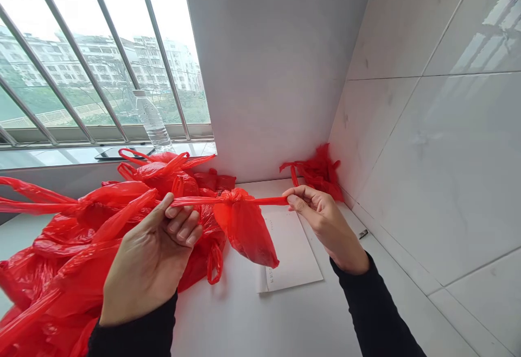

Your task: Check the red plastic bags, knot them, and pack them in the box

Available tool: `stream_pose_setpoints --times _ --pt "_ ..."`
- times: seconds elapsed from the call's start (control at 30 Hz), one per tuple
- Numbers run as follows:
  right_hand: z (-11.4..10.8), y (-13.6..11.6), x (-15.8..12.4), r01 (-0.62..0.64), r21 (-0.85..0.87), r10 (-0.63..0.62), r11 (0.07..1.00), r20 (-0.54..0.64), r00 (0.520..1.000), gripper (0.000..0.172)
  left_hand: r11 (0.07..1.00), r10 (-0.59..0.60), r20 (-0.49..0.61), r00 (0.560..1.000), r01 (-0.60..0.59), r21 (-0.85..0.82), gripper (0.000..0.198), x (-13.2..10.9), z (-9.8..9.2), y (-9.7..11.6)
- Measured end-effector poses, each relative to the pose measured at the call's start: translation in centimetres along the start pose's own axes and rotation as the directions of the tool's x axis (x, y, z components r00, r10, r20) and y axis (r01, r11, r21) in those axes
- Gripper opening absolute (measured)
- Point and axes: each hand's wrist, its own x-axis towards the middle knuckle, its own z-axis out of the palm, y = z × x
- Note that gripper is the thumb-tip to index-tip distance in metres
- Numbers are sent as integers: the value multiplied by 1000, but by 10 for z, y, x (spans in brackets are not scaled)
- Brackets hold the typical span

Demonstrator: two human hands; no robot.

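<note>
A small red plastic bag hangs in front of me, gathered into a knot at its top. Its two handles are stretched out sideways and look taut. My left hand pinches the left handle between thumb and forefinger, the other fingers curled. The right handle is pinched by the thumb and fingers of my right hand. Below the bag, an open white notebook lies on the white table. What the bag contains cannot be made out.
A large heap of red plastic bags fills the left side, and a smaller red pile sits in the back corner. On the windowsill stand a water bottle and a flat dark object. A small metallic item lies near the tiled wall.
</note>
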Motion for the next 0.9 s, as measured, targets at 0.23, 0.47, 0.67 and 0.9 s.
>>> stream_pose_setpoints --times 0.23,0.47,0.67,0.9 --pt "-9 3 3 -5 2 5 1000 -12 1000 31 999 -5 3 1000 5 -40 31 4 -10 10" --pt "-14 7 6 -31 56 35 998 -78 996 34 995 100 15 995 -100 9 35 1 -7 5" --pt "-19 14 8 6 147 25 989 -202 979 34 952 252 221 942 -282 115 18 -18 8 -13" --pt "3 -2 1 -37 667 82 744 -37 996 7 996 44 418 907 -6 -92 31 -24 13 -21"
